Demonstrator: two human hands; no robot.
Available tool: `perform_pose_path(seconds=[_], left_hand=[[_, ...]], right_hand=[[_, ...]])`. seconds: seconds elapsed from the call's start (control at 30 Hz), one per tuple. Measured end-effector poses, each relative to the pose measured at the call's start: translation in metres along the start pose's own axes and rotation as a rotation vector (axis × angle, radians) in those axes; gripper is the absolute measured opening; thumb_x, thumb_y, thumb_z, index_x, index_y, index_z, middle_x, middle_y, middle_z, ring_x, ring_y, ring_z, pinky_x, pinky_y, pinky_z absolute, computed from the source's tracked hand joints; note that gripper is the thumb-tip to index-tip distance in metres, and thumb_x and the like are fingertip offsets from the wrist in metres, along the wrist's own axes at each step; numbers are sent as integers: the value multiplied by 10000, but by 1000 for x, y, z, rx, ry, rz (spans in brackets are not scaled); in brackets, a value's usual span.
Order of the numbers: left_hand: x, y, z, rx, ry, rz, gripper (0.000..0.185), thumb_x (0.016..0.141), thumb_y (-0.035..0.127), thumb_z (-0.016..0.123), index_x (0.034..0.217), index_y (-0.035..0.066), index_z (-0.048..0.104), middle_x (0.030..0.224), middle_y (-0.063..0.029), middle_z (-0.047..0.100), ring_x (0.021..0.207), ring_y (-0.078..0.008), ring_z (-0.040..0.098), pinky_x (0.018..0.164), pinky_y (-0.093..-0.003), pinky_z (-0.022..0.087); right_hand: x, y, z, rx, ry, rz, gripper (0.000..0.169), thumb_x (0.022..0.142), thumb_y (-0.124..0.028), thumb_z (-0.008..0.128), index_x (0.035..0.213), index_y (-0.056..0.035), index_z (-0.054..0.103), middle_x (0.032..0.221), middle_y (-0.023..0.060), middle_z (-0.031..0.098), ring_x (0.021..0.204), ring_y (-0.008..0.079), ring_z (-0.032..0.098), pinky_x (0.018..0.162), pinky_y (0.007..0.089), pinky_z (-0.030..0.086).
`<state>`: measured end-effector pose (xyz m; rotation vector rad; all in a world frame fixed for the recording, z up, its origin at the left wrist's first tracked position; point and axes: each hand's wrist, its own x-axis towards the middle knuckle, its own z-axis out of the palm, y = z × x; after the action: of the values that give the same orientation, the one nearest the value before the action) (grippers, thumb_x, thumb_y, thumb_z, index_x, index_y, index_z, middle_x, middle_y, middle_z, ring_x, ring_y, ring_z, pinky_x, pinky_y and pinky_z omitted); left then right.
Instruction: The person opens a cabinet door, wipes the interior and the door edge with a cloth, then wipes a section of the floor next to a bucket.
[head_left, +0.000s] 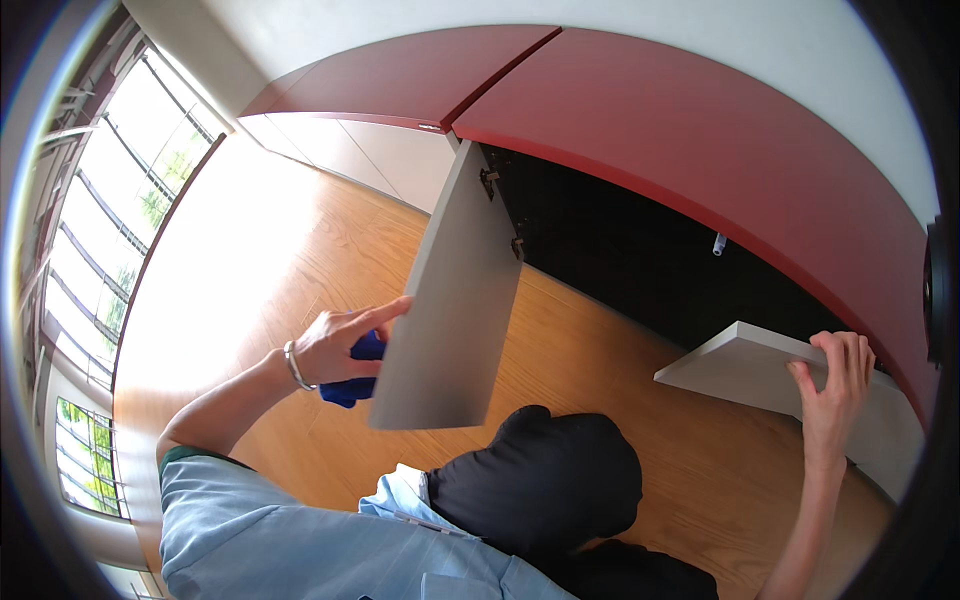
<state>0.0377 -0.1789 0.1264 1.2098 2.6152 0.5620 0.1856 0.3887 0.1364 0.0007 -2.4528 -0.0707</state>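
My left hand holds a bundled dark blue cloth, with the index finger extended to the edge of a grey cabinet door. That door stands swung out on two metal hinges. On the right, my right hand grips the upper edge of the second cabinet door, which is also swung out, fingers over the top and thumb on the near face. Between the doors lies the dark cabinet interior, its contents hard to make out.
A red top runs over the cabinets, with closed pale doors further left. A small whitish fitting shows under its edge. Wood flooring lies below, my bent knee close to the doors. Barred windows stand at left.
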Motion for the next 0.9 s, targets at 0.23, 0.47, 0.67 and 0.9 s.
perform_pose_path(seconds=[0.23, 0.47, 0.67, 0.9], left_hand=[[63, 36, 35, -120, 44, 118, 907, 825, 216, 832, 1570, 93, 328, 932, -102, 716, 798, -236, 734, 726, -326, 612], [147, 62, 77, -152, 149, 212, 958, 825, 103, 822, 1569, 55, 219, 1057, -141, 686, 874, -240, 727, 756, -342, 620], [206, 81, 108, -251, 447, 303, 833, 815, -16, 783, 1487, 35, 294, 964, -141, 664, 868, -222, 715, 795, -330, 616], [255, 96, 121, -314, 570, 236, 807, 821, 24, 768, 1492, 41, 319, 895, -112, 642, 772, -200, 678, 700, -322, 581]], right_hand=[[-2, 0, -2, 9, 7, 16, 387, 646, -21, 829, 941, -98, 591, 907, 58, 532, 883, 253, 536, 864, 415, 444], [-5, 7, 8, 1, 60, -23, 449, 597, -115, 907, 946, -123, 625, 879, 10, 542, 864, 216, 534, 871, 428, 423], [-16, 9, 19, -21, 84, 30, 812, 543, -267, 955, 1272, -204, 602, 1388, 52, 476, 1282, 297, 487, 1093, 517, 380], [8, -2, 39, -3, 42, 47, 1007, 591, -383, 935, 1475, -248, 471, 1561, 53, 363, 1473, 302, 331, 1179, 650, 267]])
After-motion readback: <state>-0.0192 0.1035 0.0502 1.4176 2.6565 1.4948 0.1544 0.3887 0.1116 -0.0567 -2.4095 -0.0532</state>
